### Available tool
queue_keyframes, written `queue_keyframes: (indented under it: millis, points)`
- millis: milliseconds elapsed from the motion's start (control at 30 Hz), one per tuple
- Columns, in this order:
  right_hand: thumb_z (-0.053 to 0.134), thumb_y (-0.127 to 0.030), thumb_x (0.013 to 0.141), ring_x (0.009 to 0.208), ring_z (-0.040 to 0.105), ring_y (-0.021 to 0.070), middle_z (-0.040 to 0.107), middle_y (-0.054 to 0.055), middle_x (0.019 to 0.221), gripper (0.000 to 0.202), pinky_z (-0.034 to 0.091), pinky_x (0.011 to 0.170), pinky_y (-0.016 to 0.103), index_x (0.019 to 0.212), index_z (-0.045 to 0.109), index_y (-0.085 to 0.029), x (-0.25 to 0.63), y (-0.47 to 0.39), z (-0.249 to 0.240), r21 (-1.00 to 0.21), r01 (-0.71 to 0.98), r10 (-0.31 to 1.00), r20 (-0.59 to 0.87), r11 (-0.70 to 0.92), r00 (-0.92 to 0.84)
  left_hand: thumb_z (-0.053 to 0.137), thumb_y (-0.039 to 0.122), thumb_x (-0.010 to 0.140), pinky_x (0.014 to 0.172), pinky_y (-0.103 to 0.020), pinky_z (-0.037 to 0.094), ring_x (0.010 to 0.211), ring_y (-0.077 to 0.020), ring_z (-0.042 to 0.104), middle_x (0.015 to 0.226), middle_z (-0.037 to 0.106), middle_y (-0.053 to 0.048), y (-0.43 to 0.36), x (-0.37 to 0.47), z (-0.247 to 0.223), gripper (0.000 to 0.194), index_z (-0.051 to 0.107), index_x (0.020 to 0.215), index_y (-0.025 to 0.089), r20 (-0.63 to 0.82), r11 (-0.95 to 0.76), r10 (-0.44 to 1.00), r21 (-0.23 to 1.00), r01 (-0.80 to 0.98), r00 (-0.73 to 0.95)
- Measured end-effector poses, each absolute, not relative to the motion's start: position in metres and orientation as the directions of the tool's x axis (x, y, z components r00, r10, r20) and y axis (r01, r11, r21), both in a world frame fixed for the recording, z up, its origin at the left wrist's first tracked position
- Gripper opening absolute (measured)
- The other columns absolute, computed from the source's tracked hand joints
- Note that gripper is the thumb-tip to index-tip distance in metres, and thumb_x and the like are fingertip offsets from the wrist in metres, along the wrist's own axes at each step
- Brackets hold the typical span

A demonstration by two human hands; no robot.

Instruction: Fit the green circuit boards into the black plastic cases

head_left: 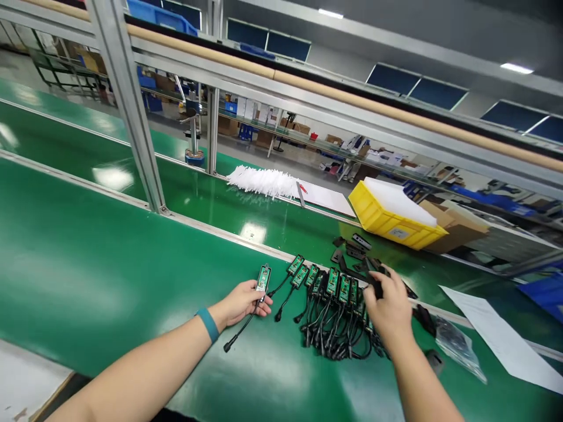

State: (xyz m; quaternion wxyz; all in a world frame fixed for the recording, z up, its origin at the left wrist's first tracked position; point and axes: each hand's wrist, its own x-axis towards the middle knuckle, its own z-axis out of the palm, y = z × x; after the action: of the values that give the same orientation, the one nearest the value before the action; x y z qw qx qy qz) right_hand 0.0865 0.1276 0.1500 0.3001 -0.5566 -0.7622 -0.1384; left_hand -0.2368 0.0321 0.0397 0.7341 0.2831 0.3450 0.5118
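Note:
My left hand (244,303) grips a circuit board in a black housing (263,280), the thumb over its lower end. A black cable with a plug on its end hangs from the board toward the green bench. My right hand (390,302) is closed around a black plastic part (373,286), partly hidden by the fingers. Just left of that hand lies a row of similar green circuit boards (333,281) in black housings, their black cables (329,331) bunched toward me. Loose black plastic covers (355,251) lie scattered beyond my right hand.
A yellow bin (387,225) holding white sheets stands at the back right, beside a cardboard box (460,225). A clear plastic bag (460,346) and white paper (497,334) lie to the right. Behind are white strips (261,180) and a metal upright (127,105).

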Motion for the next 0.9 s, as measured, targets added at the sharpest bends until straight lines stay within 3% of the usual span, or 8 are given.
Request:
queue_keyframes:
  millis: [167, 267, 400, 533, 633, 733, 800, 900]
  points:
    - [0.047, -0.016, 0.086, 0.131, 0.042, 0.0286, 0.038, 0.014, 0.144, 0.030, 0.038, 0.107, 0.049, 0.115, 0.056, -0.020, 0.023, 0.059, 0.124, -0.173, 0.761, 0.630, 0.687, 0.626, -0.362, 0.065, 0.030, 0.081, 0.051, -0.024, 0.048, 0.060, -0.0142, 0.065, 0.082, 0.066, -0.010, 0.029, -0.237, 0.037, 0.028, 0.044, 0.093, 0.014, -0.213, 0.262, 0.965, 0.817, -0.514, 0.154]
    - [0.045, -0.009, 0.086, 0.135, 0.036, 0.0283, 0.035, 0.014, 0.147, 0.037, 0.041, 0.105, 0.050, 0.119, 0.055, -0.021, -0.011, 0.027, 0.088, -0.218, 0.610, 0.598, 0.598, 0.762, -0.534, 0.064, 0.031, 0.081, 0.045, -0.020, 0.045, 0.056, -0.0116, 0.063, 0.081, 0.065, -0.008, 0.027, -0.239, 0.036, 0.029, 0.043, 0.093, 0.016, -0.204, 0.228, 0.974, 0.841, -0.490, 0.104]
    - [0.042, -0.004, 0.085, 0.134, 0.039, 0.0271, 0.036, 0.016, 0.146, 0.046, 0.046, 0.101, 0.047, 0.125, 0.054, -0.022, -0.044, 0.001, 0.045, -0.306, 0.518, 0.599, 0.479, 0.799, -0.641, 0.061, 0.033, 0.081, 0.039, -0.017, 0.041, 0.050, -0.0088, 0.059, 0.079, 0.065, -0.005, 0.020, -0.247, 0.036, 0.029, 0.040, 0.093, 0.017, -0.172, 0.173, 0.984, 0.893, -0.416, 0.041]
    - [0.056, -0.014, 0.085, 0.131, 0.042, 0.0296, 0.038, 0.015, 0.145, 0.048, 0.045, 0.102, 0.049, 0.132, 0.051, -0.024, -0.057, -0.006, 0.035, -0.416, 0.513, 0.660, 0.443, 0.751, -0.607, 0.059, 0.035, 0.082, 0.035, -0.015, 0.034, 0.044, -0.0066, 0.053, 0.075, 0.062, -0.002, 0.015, -0.253, 0.037, 0.028, 0.038, 0.090, 0.019, -0.137, 0.125, 0.990, 0.944, -0.304, -0.018]
    - [0.071, -0.030, 0.078, 0.119, 0.054, 0.0296, 0.040, 0.016, 0.144, 0.062, 0.050, 0.097, 0.046, 0.135, 0.047, -0.023, -0.054, -0.008, 0.039, -0.570, 0.515, 0.763, 0.396, 0.640, -0.510, 0.055, 0.034, 0.084, 0.035, -0.016, 0.030, 0.040, -0.0056, 0.048, 0.071, 0.059, 0.002, 0.016, -0.255, 0.036, 0.023, 0.037, 0.090, 0.019, -0.128, 0.114, 0.990, 0.975, -0.191, -0.063]
    - [0.063, -0.035, 0.083, 0.105, 0.063, 0.0264, 0.048, 0.017, 0.138, 0.053, 0.051, 0.094, 0.045, 0.132, 0.051, -0.021, -0.042, -0.010, 0.035, -0.674, 0.547, 0.868, 0.360, 0.496, -0.342, 0.056, 0.031, 0.082, 0.038, -0.017, 0.028, 0.038, -0.0051, 0.042, 0.062, 0.052, 0.007, 0.019, -0.259, 0.033, 0.022, 0.039, 0.090, 0.020, -0.103, 0.098, 0.987, 0.994, -0.051, -0.123]
    - [0.054, -0.036, 0.088, 0.111, 0.060, 0.0276, 0.056, 0.015, 0.130, 0.042, 0.046, 0.098, 0.049, 0.127, 0.055, -0.020, -0.032, -0.010, 0.029, -0.704, 0.586, 0.915, 0.339, 0.401, -0.219, 0.059, 0.028, 0.080, 0.044, -0.019, 0.029, 0.043, -0.0059, 0.042, 0.061, 0.048, 0.008, 0.020, -0.263, 0.035, 0.022, 0.041, 0.088, 0.019, -0.064, 0.072, 0.985, 0.996, 0.044, -0.159]
    - [0.052, -0.037, 0.089, 0.115, 0.058, 0.0279, 0.061, 0.012, 0.126, 0.043, 0.045, 0.099, 0.049, 0.129, 0.054, -0.021, -0.016, -0.011, 0.021, -0.738, 0.615, 0.958, 0.257, 0.279, -0.126, 0.063, 0.024, 0.076, 0.054, -0.022, 0.032, 0.056, -0.0092, 0.043, 0.065, 0.048, 0.006, 0.019, -0.266, 0.042, 0.020, 0.046, 0.084, 0.019, 0.008, 0.022, 0.984, 0.986, 0.168, -0.175]
